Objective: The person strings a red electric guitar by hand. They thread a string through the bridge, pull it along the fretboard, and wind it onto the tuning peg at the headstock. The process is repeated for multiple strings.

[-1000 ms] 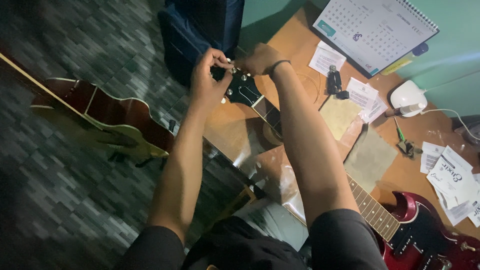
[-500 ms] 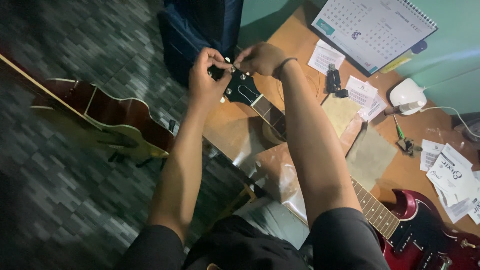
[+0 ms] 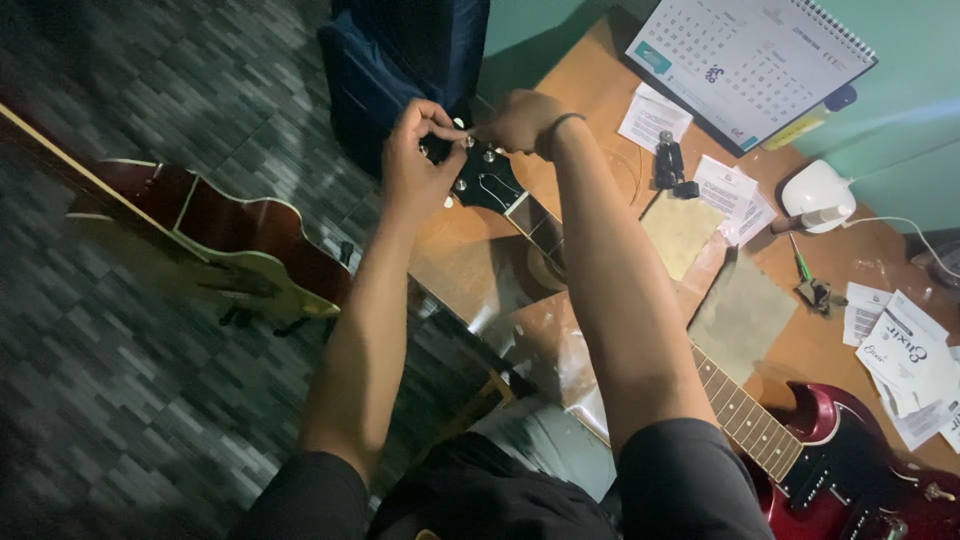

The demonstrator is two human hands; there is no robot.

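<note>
Your left hand (image 3: 418, 160) and your right hand (image 3: 520, 120) meet at the black head of the red guitar (image 3: 487, 180). The left grip is pinched together on one of the small silver pegs (image 3: 462, 142) at the edge of the head. The right grip is also closed, fingertips together just beside the same peg. It may be holding a thin string there, but the string is too fine to see.

The head of the guitar sticks out past the edge of the tabletop (image 3: 600, 100), over the floor (image 3: 150, 380). The neck (image 3: 740, 410) runs back under your right arm, and the red body (image 3: 850, 470) lies on the tabletop near your right side.

To do this well, I think you should turn the peg slowly with the left pinch. Keep the right fingertips steady and close, so whatever they hold stays tight and does not slip. Keep your elbows off the neck so the guitar does not tip off the edge.

Farther out on the tabletop are a calendar (image 3: 750, 60), white paper slips (image 3: 900, 350), a small black tool (image 3: 668, 160), a green screwdriver (image 3: 800, 262), a white round thing (image 3: 815, 190) and two cloths (image 3: 745, 315). Another guitar, brown (image 3: 210, 230), stands over the floor to your left, and a dark blue bag (image 3: 400, 60) stands beyond your hands.
</note>
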